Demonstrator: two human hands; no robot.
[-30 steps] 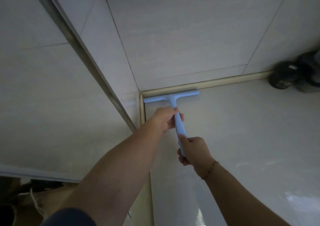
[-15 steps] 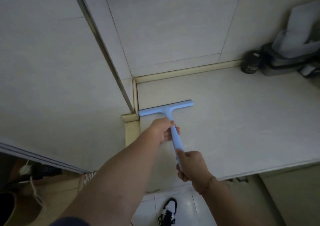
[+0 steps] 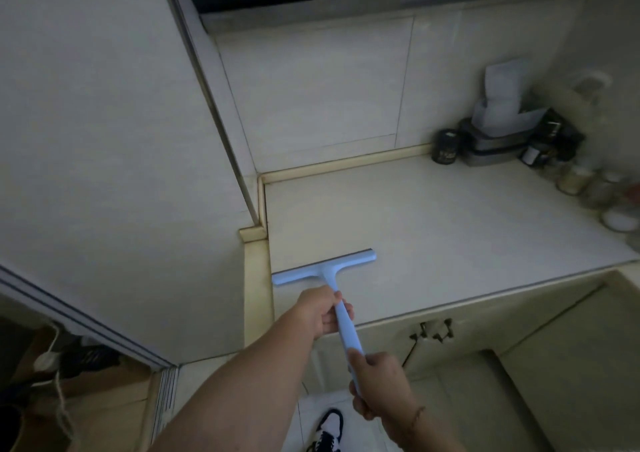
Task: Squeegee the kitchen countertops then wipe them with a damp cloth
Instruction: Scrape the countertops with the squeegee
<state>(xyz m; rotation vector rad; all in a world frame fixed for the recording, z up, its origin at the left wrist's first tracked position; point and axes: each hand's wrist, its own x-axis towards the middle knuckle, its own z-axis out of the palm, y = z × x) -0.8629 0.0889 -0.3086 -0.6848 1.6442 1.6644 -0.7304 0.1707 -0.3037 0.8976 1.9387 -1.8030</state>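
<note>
Your left hand (image 3: 320, 311) grips the upper part of the handle of the light blue squeegee (image 3: 325, 271), just below the crossbar, its fingers (image 3: 341, 313) curled round the shaft and clamped on it. Your right hand (image 3: 377, 382) grips the lower end of the same handle, fingers wrapped round it and clamped likewise, with the thumb laid along the shaft. The squeegee's blade lies flat on the pale surface (image 3: 433, 230) at its front-left corner, the left tip of the blade level with the surface's left edge and the handle reaching out past the front edge toward you. The blade runs slightly aslant, its right end farther from the front edge than its left. A cream trim strip (image 3: 346, 166) borders the back and left edges of the surface where it meets the tiled wall (image 3: 311, 88). At the back-right corner stand a small dark jar (image 3: 446, 147), a dark holder (image 3: 498, 145) with pale sheets rising from it, and further dark containers beside it; details there are blurred. Along the right edge stands a row of glass jars (image 3: 588, 185), also blurred. Below the front edge, a cabinet front (image 3: 485, 320) carries a metal fitting (image 3: 432, 328). On the floor, a black-and-white shoe (image 3: 327, 429) shows between your forearms.
</note>
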